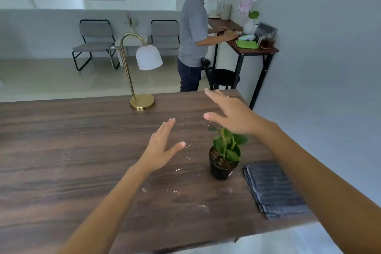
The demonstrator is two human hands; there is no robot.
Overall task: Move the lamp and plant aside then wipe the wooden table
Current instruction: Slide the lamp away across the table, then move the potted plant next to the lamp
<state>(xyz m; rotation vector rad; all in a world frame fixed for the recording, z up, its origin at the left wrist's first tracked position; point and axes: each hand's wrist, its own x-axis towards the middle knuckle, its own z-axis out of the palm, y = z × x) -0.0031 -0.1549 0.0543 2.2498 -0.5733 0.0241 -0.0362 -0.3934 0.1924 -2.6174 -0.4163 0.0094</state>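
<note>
A dark wooden table [72, 150] fills the lower part of the head view, with white crumbs scattered around its middle. A brass lamp [142, 102] with a white shade stands near the far edge. A small green plant in a black pot [223, 155] stands at the right. A folded grey cloth [272, 187] lies to the right of the pot. My left hand [162, 146] hovers open over the table's middle, left of the plant. My right hand [231, 112] is open above and just behind the plant, holding nothing.
A person in a grey shirt [193, 33] stands beyond the table at a high side table [255, 49] with a vase and other items. A black stool [223, 77] stands beneath it. Two grey chairs [94, 41] stand along the far wall. A wall runs along the right.
</note>
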